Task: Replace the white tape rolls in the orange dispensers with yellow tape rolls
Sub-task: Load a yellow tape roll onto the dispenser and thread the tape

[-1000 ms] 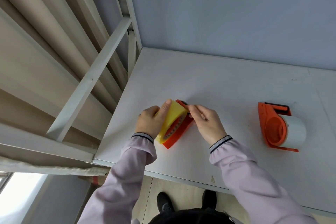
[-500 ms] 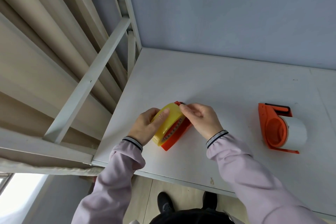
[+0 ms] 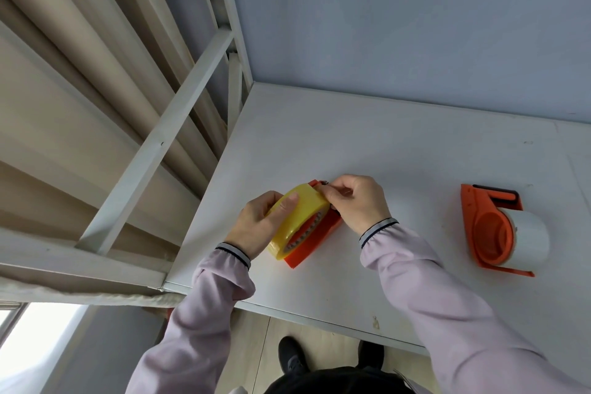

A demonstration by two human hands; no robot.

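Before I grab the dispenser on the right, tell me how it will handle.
The right dispenser probably lifts rigid, being moulded plastic. Its white roll overhangs one side, so it may feel lopsided. Lying on a flat plate, it likely slides rather than rolls.

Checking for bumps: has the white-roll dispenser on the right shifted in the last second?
No; the white-roll dispenser keeps its place against the table's front edge.

Orange dispensers: two, one [image 3: 315,241] left, one [image 3: 489,227] right.
Yellow tape roll [image 3: 295,221]: one.
White tape roll [image 3: 529,241]: one.
Hands: two, left [image 3: 256,227], right [image 3: 358,203].
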